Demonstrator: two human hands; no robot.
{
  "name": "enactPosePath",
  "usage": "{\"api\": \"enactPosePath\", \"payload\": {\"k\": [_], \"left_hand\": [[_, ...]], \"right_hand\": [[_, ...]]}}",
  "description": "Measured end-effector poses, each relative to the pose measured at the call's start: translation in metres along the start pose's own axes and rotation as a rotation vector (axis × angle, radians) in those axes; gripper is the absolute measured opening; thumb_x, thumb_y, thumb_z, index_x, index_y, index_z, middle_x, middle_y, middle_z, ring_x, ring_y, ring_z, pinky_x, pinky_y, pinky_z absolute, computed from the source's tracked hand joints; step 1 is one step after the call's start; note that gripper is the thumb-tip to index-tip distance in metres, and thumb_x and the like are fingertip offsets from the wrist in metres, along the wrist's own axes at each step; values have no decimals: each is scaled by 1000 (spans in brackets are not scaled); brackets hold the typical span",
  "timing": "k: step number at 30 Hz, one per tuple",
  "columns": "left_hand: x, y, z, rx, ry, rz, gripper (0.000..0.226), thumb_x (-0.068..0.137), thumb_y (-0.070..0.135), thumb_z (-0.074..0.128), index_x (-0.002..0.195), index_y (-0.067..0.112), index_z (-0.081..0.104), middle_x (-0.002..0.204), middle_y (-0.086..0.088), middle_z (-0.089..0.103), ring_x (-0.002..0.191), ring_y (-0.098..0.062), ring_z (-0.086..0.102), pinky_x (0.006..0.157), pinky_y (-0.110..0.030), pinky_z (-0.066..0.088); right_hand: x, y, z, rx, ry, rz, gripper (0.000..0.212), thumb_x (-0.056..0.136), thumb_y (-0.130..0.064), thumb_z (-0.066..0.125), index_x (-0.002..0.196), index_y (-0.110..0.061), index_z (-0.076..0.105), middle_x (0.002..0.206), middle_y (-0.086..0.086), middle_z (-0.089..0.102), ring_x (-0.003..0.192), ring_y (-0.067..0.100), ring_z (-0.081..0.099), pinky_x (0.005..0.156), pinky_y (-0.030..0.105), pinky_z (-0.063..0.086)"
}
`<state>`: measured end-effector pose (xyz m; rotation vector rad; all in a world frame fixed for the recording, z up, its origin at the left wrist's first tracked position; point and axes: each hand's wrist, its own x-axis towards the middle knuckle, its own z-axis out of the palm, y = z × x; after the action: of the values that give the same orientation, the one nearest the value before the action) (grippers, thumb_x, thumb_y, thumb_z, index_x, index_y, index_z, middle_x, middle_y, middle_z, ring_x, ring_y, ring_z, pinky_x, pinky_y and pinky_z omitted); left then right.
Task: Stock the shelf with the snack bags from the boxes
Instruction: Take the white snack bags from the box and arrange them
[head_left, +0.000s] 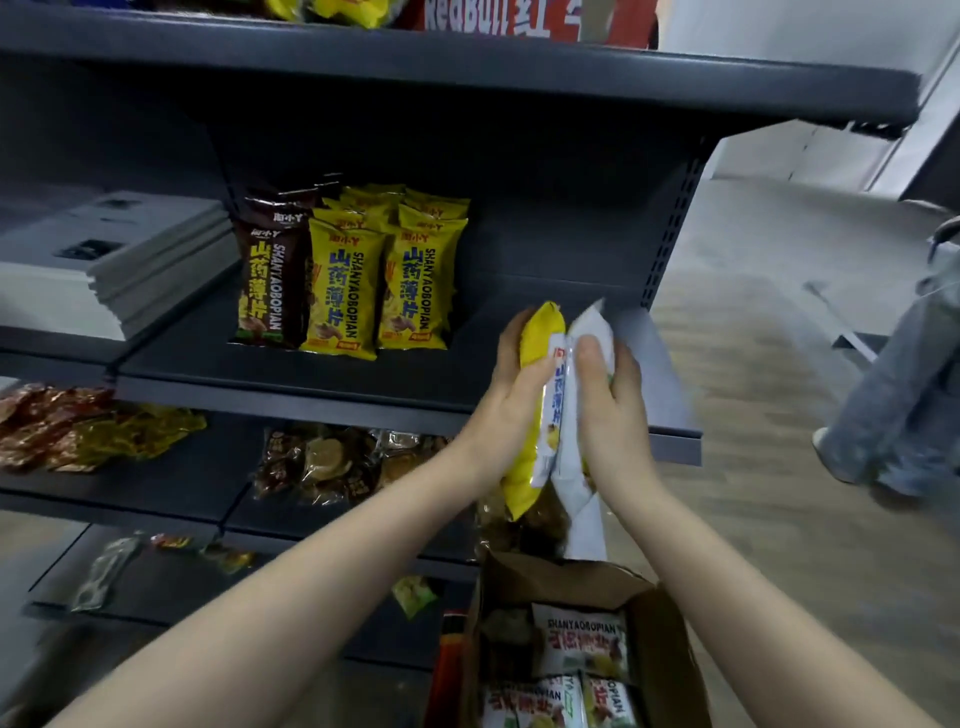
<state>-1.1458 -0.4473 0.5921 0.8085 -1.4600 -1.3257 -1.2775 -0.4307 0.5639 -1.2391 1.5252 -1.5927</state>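
My left hand (511, 384) grips a yellow snack bag (535, 353) and my right hand (610, 395) grips a white snack bag (571, 457). The two bags are held upright side by side, pressed together, just in front of the right part of the dark middle shelf (363, 374). On that shelf stand rows of yellow snack bags (379, 280) and brown ones (267, 275). Below my arms an open cardboard box (670, 665) holds several white snack bags (579, 644).
Grey flat boxes (104, 260) are stacked on the shelf at left. Lower shelves hold clear packets of brown and yellow snacks (322, 462). Another shelf board (467, 78) hangs above. A person's jeans-clad legs (904, 374) stand in the aisle at right.
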Motion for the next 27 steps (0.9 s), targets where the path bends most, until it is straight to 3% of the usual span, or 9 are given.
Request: {"api": "enactPosePath", "payload": {"k": [1,3,7,11,15,19,22,24,27], "left_hand": [[6,7,-5,17,-29,-15,65,79,38,46,141,31,26,121,11,54,109,-2,55,98,-27,44],[18,20,-18,43,-40,-22,69,82,36,52,144,29,23,116,17,53,106,0,56,91,-18,48],[40,35,-40,61,98,12,46,96,28,52,137,35,33,108,24,54,93,11,55,70,-3,46],[60,42,-62,42,239,36,48,97,42,43,143,29,33,120,17,50,107,-2,53,90,-22,42],[82,25,-85,67,216,-60,82,74,79,38,141,31,38,141,1,48,130,-21,46,109,-48,34],[82,27,-91,150,79,-96,80,77,66,37,148,32,22,151,-2,35,135,-19,38,110,-38,34],[85,14,-105,380,-35,-11,61,98,40,41,148,42,5,156,12,16,143,-13,19,116,-38,22],[93,2,-118,476,-9,43,63,96,40,46,146,45,9,154,8,19,142,-12,20,115,-36,24],[105,-10,-130,572,135,75,63,92,41,53,146,40,20,147,-1,27,135,-16,30,103,-27,29]], "right_hand": [[14,-25,23,-53,-48,-88,69,79,-65,39,134,-25,46,132,-1,51,120,12,50,101,29,40],[19,-45,36,-65,-95,-27,71,79,-68,41,134,-24,47,131,2,53,120,16,52,101,34,44],[41,-60,49,52,-155,66,56,94,-49,48,139,-18,37,131,4,53,116,18,54,95,32,47],[66,-73,74,198,-244,105,68,75,-38,55,139,-23,35,130,4,54,114,20,57,100,41,48],[73,-75,93,80,-294,40,40,95,-32,52,133,-24,45,121,-3,60,106,11,61,90,31,51],[82,-66,112,-38,-286,26,31,99,-41,43,125,-25,48,101,-13,59,89,-3,58,69,16,42],[90,-51,124,-80,-235,77,32,99,-39,45,123,-19,52,104,-4,63,89,2,60,76,21,47],[96,-40,131,-54,-209,142,35,97,-38,47,123,-16,54,112,3,64,94,11,62,80,26,49],[101,-32,141,67,-130,254,36,96,-43,48,126,-23,50,109,-3,60,89,7,59,71,24,47]]}}
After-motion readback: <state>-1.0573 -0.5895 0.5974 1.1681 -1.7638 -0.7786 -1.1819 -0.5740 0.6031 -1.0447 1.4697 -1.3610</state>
